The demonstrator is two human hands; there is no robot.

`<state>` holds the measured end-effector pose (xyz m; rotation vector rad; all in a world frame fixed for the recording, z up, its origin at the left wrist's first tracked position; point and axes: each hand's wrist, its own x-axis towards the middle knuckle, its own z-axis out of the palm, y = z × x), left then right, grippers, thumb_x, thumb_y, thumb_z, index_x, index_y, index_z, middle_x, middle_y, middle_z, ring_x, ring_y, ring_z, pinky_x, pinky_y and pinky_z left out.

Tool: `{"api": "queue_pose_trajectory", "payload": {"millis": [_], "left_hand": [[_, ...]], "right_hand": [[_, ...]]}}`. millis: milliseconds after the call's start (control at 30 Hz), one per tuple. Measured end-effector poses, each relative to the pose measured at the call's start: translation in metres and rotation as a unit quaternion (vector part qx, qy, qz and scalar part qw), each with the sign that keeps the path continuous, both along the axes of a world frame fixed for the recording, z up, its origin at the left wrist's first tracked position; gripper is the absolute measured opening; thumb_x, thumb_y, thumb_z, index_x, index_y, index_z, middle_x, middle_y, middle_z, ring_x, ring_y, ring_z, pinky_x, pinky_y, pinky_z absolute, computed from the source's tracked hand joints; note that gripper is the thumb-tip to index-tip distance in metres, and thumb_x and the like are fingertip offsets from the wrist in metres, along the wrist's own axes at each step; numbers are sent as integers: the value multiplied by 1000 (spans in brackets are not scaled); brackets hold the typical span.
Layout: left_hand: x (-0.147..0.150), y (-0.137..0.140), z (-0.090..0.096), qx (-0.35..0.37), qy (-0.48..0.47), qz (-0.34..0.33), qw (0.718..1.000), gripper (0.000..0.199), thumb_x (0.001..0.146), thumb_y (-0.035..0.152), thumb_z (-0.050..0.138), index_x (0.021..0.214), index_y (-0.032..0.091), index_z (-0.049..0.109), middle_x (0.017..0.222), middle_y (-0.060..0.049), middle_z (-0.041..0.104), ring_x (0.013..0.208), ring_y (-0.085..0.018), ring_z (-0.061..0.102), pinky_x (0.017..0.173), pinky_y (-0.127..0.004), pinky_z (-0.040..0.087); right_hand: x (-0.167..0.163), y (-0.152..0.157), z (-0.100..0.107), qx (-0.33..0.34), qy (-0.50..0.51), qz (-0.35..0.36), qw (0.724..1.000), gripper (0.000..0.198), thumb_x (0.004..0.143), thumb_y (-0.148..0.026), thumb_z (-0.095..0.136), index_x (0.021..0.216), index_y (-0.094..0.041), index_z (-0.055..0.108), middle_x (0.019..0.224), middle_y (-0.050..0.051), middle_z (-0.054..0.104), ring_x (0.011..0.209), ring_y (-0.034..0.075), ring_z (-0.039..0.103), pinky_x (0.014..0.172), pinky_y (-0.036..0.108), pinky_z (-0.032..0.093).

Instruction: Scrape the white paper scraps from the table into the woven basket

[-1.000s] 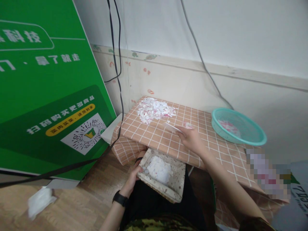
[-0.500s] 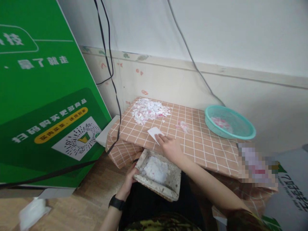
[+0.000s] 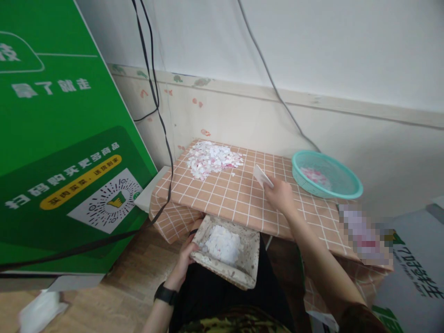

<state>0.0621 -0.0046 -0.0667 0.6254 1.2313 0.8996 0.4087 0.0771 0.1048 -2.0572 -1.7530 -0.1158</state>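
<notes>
My left hand (image 3: 184,260) grips the left side of a pale, stained rectangular tray (image 3: 250,273), held at the table's front edge above my lap. White paper scraps (image 3: 224,243) are heaped inside it. A white card (image 3: 261,176) is pinched in my right hand (image 3: 280,193), its face tilted up over the middle of the table. Back left on the checked tablecloth (image 3: 222,196) lies a wide pile of white and pink paper scraps (image 3: 210,159). Whatever lies directly behind the card and fingers is hidden.
A turquoise mesh basket (image 3: 347,187) with pink and white scraps inside stands at the table's right end. On the left rises a green printed panel (image 3: 69,152), with a black strap (image 3: 166,138) hanging before the table corner. A white bag (image 3: 41,310) lies on the floor.
My right hand has carried the card rightward and back from the table's front edge, to where a small clump of pinkish scraps showed. My left hand keeps the tray in nearly the same place.
</notes>
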Motion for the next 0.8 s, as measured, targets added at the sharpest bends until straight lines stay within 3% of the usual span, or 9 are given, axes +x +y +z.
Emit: {"api": "queue_pose_trajectory", "payload": {"millis": [200, 433, 600, 800], "left_hand": [[-1, -1, -4, 11, 3, -2, 1000, 60, 67, 37, 67, 123, 17, 67, 95, -6, 76, 86, -29, 67, 67, -34, 50], [0, -4, 3, 17, -16, -10, 1000, 56, 68, 38, 67, 119, 16, 69, 98, -7, 77, 87, -30, 68, 69, -35, 50], [-2, -5, 7, 10, -21, -9, 1000, 43, 70, 34, 66, 109, 17, 72, 89, -5, 77, 82, -27, 66, 70, -35, 50], [-10, 1, 19, -54, -62, 59, 995, 14, 63, 30, 68, 66, 17, 67, 59, -1, 66, 60, -20, 60, 62, -33, 49]], "right_hand": [[-7, 32, 6, 34, 127, 24, 991, 39, 87, -31, 55, 119, -18, 74, 104, 11, 77, 92, 29, 71, 79, 35, 51], [-22, 67, 7, -11, 128, 118, 985, 35, 87, -25, 55, 115, -19, 75, 96, 9, 78, 83, 26, 70, 73, 33, 49], [-19, 58, 5, -40, 142, 195, 969, 27, 89, -21, 54, 105, -22, 76, 94, 5, 78, 82, 22, 69, 73, 30, 48], [-27, 30, 7, -64, 130, 262, 954, 26, 91, -23, 54, 104, -23, 77, 96, 6, 78, 85, 23, 70, 77, 33, 51]]}}
